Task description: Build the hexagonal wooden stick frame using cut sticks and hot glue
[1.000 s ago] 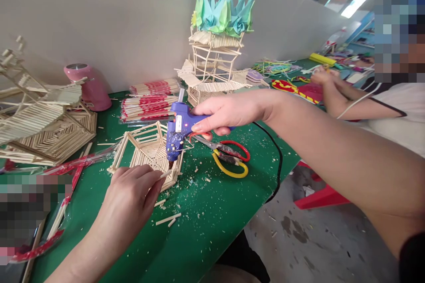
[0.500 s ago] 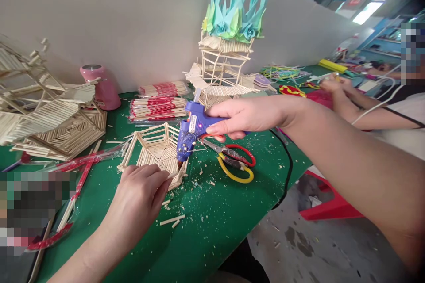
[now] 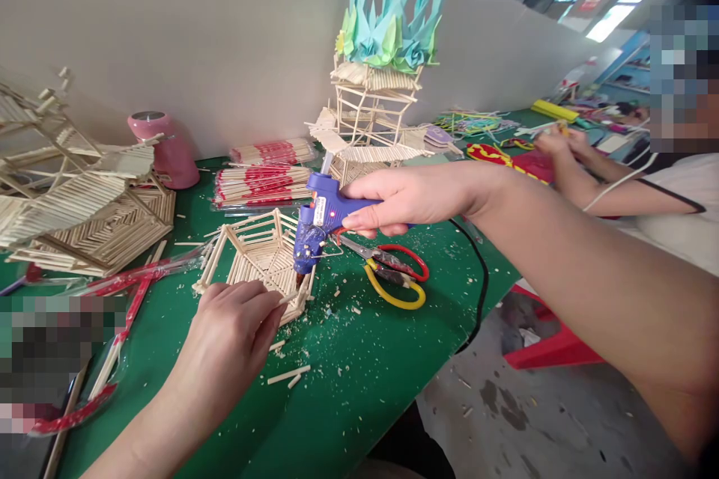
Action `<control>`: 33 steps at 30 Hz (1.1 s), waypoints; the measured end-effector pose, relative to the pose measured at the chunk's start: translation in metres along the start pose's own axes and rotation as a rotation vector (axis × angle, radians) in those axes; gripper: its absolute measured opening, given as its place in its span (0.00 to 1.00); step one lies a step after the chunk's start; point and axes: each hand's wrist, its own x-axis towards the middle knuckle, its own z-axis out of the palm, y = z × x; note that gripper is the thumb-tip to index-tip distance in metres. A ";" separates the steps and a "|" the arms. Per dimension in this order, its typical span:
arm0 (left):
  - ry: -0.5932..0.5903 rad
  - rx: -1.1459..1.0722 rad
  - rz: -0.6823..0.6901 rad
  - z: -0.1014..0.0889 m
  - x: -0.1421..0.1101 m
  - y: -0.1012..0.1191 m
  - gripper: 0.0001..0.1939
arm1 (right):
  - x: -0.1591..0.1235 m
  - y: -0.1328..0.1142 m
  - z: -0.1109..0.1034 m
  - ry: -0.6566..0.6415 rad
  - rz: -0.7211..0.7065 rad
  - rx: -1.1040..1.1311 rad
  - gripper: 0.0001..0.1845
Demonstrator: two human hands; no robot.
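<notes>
My right hand (image 3: 407, 198) grips a blue hot glue gun (image 3: 317, 223) with its nozzle pointing down at the near edge of a hexagonal frame of wooden sticks (image 3: 255, 254) on the green table (image 3: 348, 382). My left hand (image 3: 230, 337) is closed in a pinch on a short wooden stick (image 3: 287, 298), held against that same edge just below the nozzle. The gun's black cord (image 3: 477, 277) trails off the table's right edge.
Red and yellow scissors (image 3: 393, 281) lie right of the frame. Stick offcuts litter the table. Packs of sticks (image 3: 261, 183), a pink cup (image 3: 162, 150), stick roofs (image 3: 84, 202) at left and a stick tower with paper top (image 3: 376, 90) stand behind. Another person's hands (image 3: 553, 142) work at right.
The view has shifted slightly. The glue gun's nozzle has come down closer to the stick that my left hand pinches. Both hands otherwise keep their grips.
</notes>
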 end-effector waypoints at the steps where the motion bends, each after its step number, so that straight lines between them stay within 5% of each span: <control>1: 0.003 0.002 0.000 0.000 0.000 0.000 0.15 | 0.000 0.000 0.000 0.000 0.004 0.000 0.10; 12: 0.012 -0.004 0.009 0.002 0.002 -0.001 0.15 | -0.005 0.009 0.002 0.043 -0.066 0.239 0.10; 18: 0.028 -0.021 0.015 0.001 0.001 -0.001 0.15 | -0.034 0.053 0.003 0.279 -0.031 0.468 0.10; 23: 0.044 -0.031 0.000 0.006 -0.002 -0.004 0.16 | -0.056 0.122 0.018 0.624 0.293 0.765 0.12; 27: 0.040 -0.031 -0.002 0.008 -0.003 -0.004 0.16 | -0.056 0.169 0.042 0.739 0.479 0.738 0.10; 33: 0.020 -0.020 0.001 0.003 0.001 -0.001 0.17 | -0.037 0.195 0.067 0.875 0.621 0.507 0.13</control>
